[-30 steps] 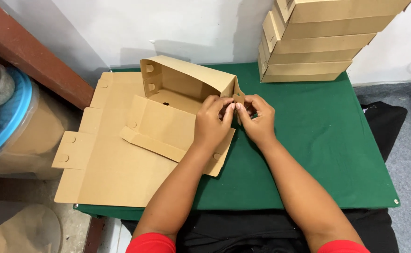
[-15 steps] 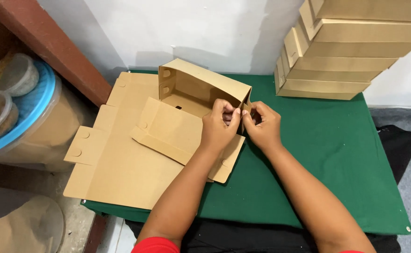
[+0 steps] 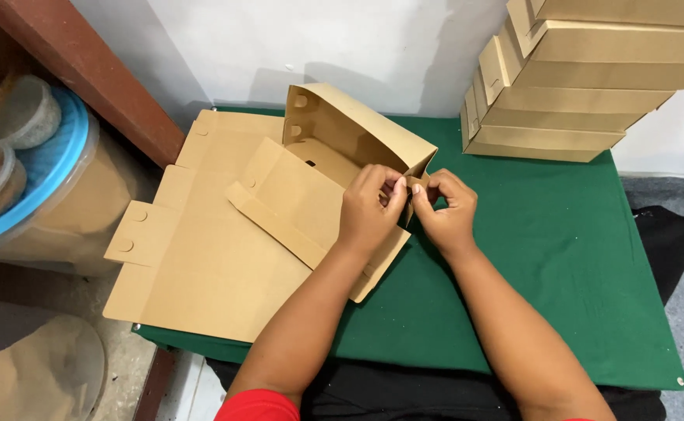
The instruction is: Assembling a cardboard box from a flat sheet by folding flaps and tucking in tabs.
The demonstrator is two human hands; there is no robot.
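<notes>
A half-folded brown cardboard box (image 3: 334, 132) stands on the green table (image 3: 560, 257), its far wall raised and its near flap (image 3: 295, 203) lying flat toward me. My left hand (image 3: 369, 210) and my right hand (image 3: 445, 210) meet at the box's right front corner. Both pinch a small cardboard tab (image 3: 415, 182) there with fingertips together. Part of the corner is hidden behind my fingers.
A flat cardboard blank (image 3: 202, 257) lies under the box at the left, overhanging the table edge. Finished brown boxes (image 3: 584, 86) are stacked at the back right. A cardboard drum with a blue-rimmed lid (image 3: 53, 179) stands left of the table, beside a brown wooden beam (image 3: 100, 70).
Both hands stay pinched at the box's right front corner. The view has shifted, so the box and hands sit more to the right and lower in the picture.
</notes>
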